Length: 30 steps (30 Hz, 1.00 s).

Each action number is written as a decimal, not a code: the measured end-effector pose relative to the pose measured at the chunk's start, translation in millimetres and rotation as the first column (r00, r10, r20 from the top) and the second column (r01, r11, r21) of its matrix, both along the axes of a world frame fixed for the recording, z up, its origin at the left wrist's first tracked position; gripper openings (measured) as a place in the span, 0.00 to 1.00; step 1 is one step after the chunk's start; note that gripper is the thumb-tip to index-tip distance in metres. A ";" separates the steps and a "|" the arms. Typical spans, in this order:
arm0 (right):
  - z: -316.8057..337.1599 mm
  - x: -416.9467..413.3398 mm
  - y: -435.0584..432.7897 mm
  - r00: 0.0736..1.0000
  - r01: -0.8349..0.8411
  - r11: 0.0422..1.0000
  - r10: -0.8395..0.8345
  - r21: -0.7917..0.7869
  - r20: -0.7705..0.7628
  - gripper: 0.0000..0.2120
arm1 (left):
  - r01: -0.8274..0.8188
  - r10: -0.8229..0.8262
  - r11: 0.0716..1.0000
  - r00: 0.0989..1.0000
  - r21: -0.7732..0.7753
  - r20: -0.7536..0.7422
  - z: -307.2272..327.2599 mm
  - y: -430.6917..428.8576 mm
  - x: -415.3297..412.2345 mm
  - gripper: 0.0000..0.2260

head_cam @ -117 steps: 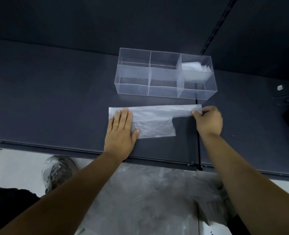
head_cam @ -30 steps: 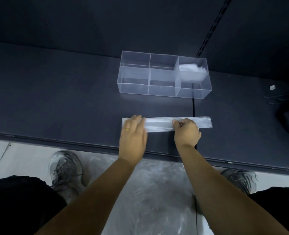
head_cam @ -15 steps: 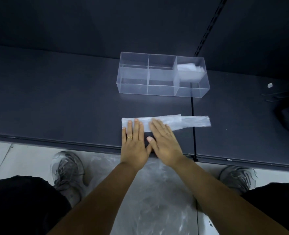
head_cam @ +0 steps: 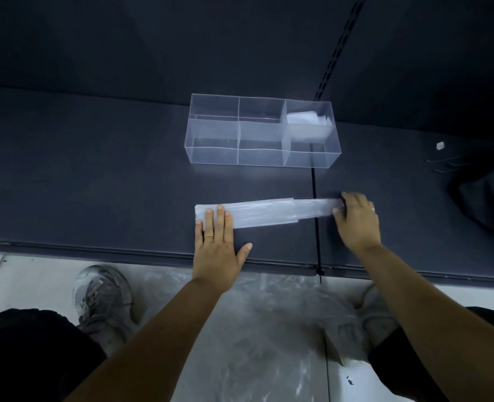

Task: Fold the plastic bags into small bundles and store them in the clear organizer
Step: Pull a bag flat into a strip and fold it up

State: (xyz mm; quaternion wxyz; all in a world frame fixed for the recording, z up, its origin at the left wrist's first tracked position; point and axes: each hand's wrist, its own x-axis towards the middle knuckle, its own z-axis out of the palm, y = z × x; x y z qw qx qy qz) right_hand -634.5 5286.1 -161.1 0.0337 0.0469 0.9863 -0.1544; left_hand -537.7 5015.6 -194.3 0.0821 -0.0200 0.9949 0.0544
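A translucent plastic bag, folded into a long narrow strip, lies flat on the dark shelf in front of me. My left hand presses its left end with straight fingers. My right hand is at the strip's right end and pinches the narrow handle part between thumb and curled fingers. The clear organizer stands behind the strip, apart from both hands. Its back right compartment holds a folded white bundle; the other compartments look empty.
A dark bag sits at the shelf's right edge, with a small white scrap beyond it. A seam crosses the shelf under the strip. More plastic bags lie on the floor between my shoes.
My right hand slid from the middle of the strip to its right end and closed on it. My left hand stayed pressing the left end.
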 end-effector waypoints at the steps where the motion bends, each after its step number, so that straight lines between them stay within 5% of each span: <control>1: 3.6 -6.3 2.0 1.000 -0.001 1.000 0.001 0.001 0.000 0.22 | 0.001 -0.001 1.000 1.000 -0.002 0.004 0.3 0.0 -0.1 0.40; 8: 15.7 -29.0 1.8 0.985 -0.045 0.999 0.045 -0.003 0.166 0.10 | 0.001 -0.001 1.000 1.000 -0.013 0.020 2.6 0.3 0.2 0.39; 11: 20.5 -27.8 4.1 0.975 0.002 0.984 0.038 -0.177 0.219 0.07 | 0.019 -0.019 1.000 1.000 -0.018 0.024 3.4 -1.0 -0.2 0.39; 13: 29.3 -22.2 5.3 0.957 0.124 0.901 0.002 -0.416 0.291 0.05 | 0.055 -0.055 0.998 0.998 -0.003 0.013 3.7 -5.6 -1.5 0.40; 15: 38.0 -10.6 7.9 0.921 0.290 0.721 -0.030 -0.630 0.389 0.03 | 0.117 -0.117 0.993 0.993 0.007 0.002 5.0 -14.8 -4.6 0.40; 18: 42.8 7.6 20.8 0.840 0.424 0.594 0.024 -0.684 0.542 0.04 | 0.252 -0.252 0.968 0.968 0.000 -0.019 7.2 -35.1 -13.2 0.39; 24: 55.0 22.7 29.4 0.546 0.435 0.708 0.283 -0.555 0.789 0.10 | 0.419 -0.417 0.906 0.908 0.057 -0.031 23.0 -45.3 -23.7 0.39; 30: 85.6 28.8 3.4 0.446 0.392 0.671 0.460 -0.629 0.768 0.12 | 0.339 -0.307 0.809 0.940 0.479 -0.147 35.4 71.5 21.5 0.39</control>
